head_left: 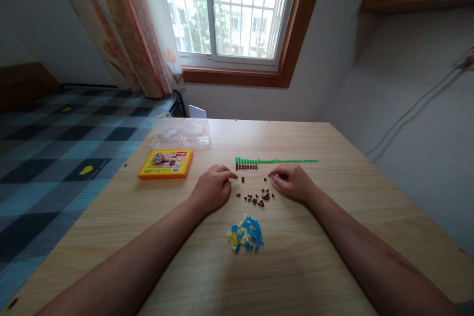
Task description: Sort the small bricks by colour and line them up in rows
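My left hand (213, 188) rests on the table with its index finger stretched toward a small brown brick (243, 179) without touching it. It holds nothing that I can see. Across from it, my right hand (294, 182) has its thumb and index fingertips nearly together in a pinch; anything between them is too small to make out. Just left of those fingertips lies another small brown brick (265, 179). Beyond the hands runs a long row of green bricks (255, 161), with a shorter row of brown bricks (246, 167) along its near side. Loose brown bricks (261, 202) lie scattered between my forearms.
Nearer to me is a pile of blue and yellow bricks (247, 234). A yellow-orange box (165, 164) lies on the left of the wooden table (296, 266). Clear plastic trays (181, 133) stand behind it. A checked bed (55, 158) adjoins the left side.
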